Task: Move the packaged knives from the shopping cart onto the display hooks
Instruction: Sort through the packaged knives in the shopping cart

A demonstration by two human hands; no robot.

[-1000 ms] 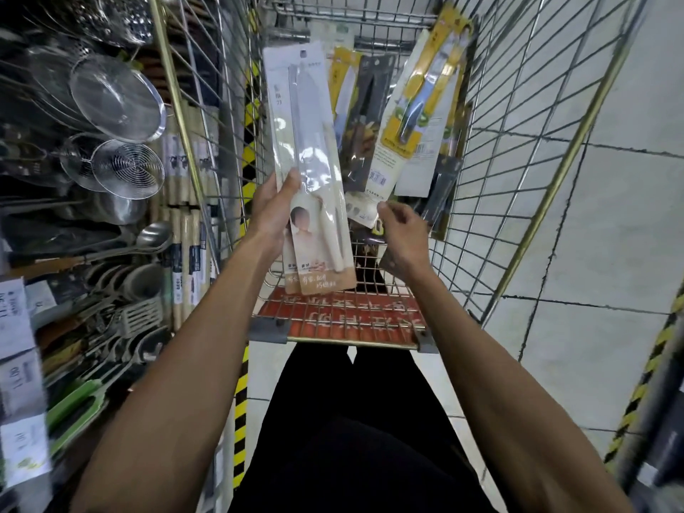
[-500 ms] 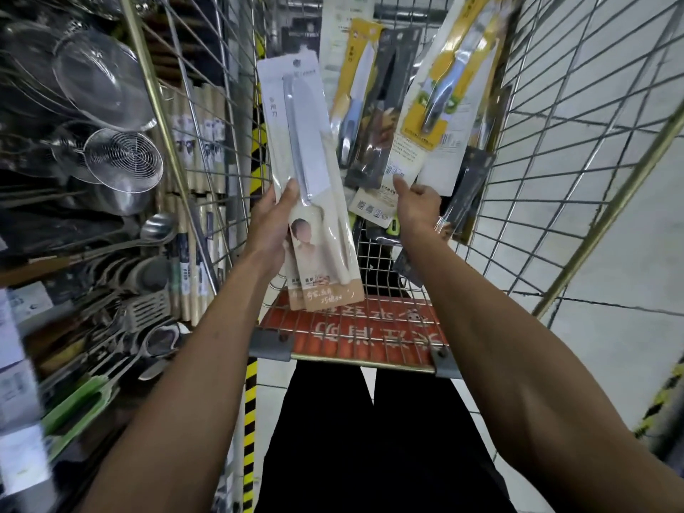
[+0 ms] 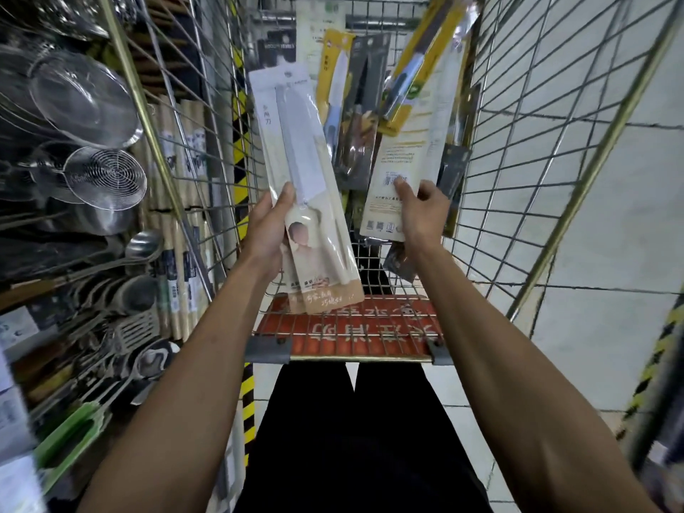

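Above wire cart (image 3: pixel 518 142), left grip (image 3: pixel 268 227) clasps glossy knife pack (image 3: pixel 296 142); right grip (image 3: pixel 422 212) pinches card (image 3: pixel 407 153).

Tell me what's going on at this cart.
A person stands at a wire shopping cart beside hanging strainers. The left hand grips a long white knife pack, held up over the cart. The right hand pinches a fan of other knife packs, thumb on a pale card with a barcode. None hangs on a hook yet.
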